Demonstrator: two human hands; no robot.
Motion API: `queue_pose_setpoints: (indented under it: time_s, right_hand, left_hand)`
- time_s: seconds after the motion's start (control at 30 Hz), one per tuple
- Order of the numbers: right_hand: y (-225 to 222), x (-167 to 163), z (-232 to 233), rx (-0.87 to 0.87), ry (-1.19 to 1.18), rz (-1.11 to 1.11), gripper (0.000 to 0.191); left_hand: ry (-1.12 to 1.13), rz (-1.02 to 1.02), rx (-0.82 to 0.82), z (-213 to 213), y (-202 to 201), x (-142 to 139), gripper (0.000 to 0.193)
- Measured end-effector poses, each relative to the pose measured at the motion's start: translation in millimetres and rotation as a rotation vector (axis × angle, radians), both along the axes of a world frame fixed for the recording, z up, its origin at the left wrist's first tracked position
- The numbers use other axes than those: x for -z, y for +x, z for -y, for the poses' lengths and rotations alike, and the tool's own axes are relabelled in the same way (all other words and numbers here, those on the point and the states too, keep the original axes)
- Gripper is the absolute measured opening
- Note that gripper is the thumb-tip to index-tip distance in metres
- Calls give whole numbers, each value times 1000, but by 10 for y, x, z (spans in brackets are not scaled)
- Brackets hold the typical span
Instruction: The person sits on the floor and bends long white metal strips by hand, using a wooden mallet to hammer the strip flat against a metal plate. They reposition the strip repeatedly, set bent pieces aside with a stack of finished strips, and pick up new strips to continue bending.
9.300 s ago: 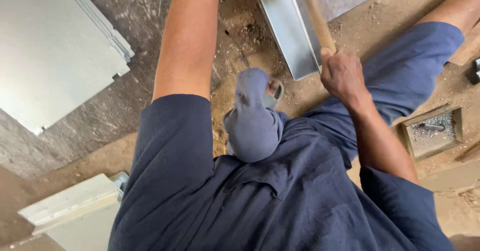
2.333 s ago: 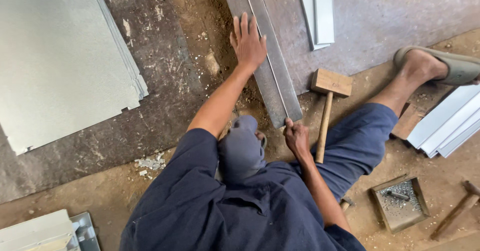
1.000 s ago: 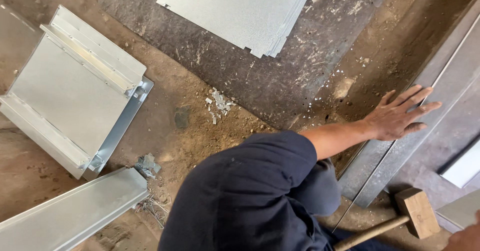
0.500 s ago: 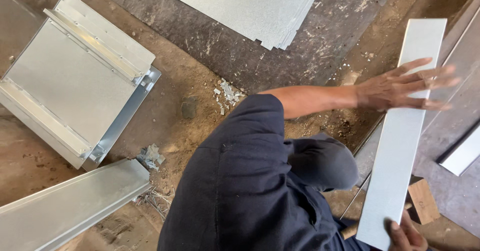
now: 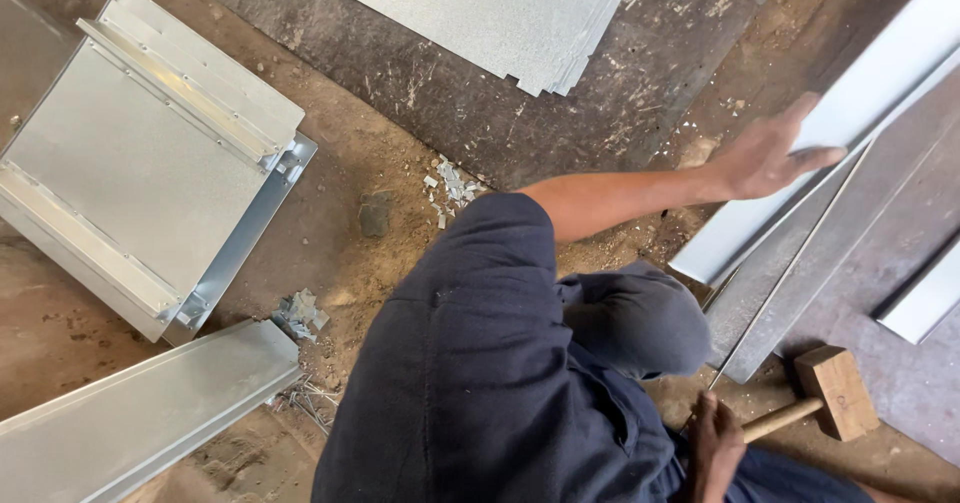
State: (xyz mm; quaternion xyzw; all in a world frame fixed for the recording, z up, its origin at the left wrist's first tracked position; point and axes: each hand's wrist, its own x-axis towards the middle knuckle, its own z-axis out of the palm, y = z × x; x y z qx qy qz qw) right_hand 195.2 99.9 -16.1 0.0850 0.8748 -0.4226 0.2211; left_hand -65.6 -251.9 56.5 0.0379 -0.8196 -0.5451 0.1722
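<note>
Item: a long pale metal strip (image 5: pixel 860 113), lying slantwise from 1 o'clock toward 4 o'clock over a grey metal channel (image 5: pixel 800 283) on the floor (image 5: pixel 340 233). Change noted: half a second ago the strip stood nearly upright in the view with both hands on it; now it lies tilted across the channel with only the left hand (image 5: pixel 770 153) on it, fingers spread flat and open, pressing its upper face near the middle rather than gripping. A second ago no strip lay there and the left hand rested on the channel. Judgement: the strip has been brought to the channel and is being set or steadied on it. Right hand (image 5: pixel 715 443): at 5 o'clock, curled near the handle of a wooden mallet (image 5: pixel 825 403), which it did not touch half a second ago; whether it is closed on the handle cannot be told. Containers: none with visible contents; the small tray seen two seconds ago is out of view. A folded sheet-metal box section (image 5: pixel 150 163) lies open-sided at 9 o'clock, nothing seen inside. Also: a stack of flat metal sheets (image 5: pixel 500 13) at 12 o'clock, a long metal duct piece (image 5: pixel 130 423) at 8 o'clock, metal scraps (image 5: pixel 450 183) near centre.
</note>
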Motion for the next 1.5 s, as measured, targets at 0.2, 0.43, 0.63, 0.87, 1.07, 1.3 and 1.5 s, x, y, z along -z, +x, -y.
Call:
queue_pose_setpoints:
  time_s: [0.2, 0.43, 0.63, 0.87, 1.07, 1.3, 1.5]
  right_hand:
    - [141, 169, 275, 52, -72, 31, 36]
    - [14, -259, 398, 174, -188, -150, 27]
    - [-375, -712, 330, 275, -130, -246, 23]
    - [-90, -715, 582, 319, -164, -253, 19]
    - [-21, -396, 612, 301, -98, -138, 26]
    - [8, -76, 445, 237, -2, -154, 34]
    - [288, -129, 225, 186, 127, -481, 23]
  left_hand:
    - [222, 204, -39, -320, 174, 323, 95]
    - [188, 232, -150, -566, 380, 641, 79]
    - [337, 210, -169, -855, 363, 948, 50]
    - [256, 178, -70, -1197, 545, 1089, 47]
    - [286, 358, -75, -1322, 468, 1237, 67]
    - [-110, 296, 94, -1268, 137, 1100, 100]
    - [-192, 98, 174, -1386, 66, 1004, 77]
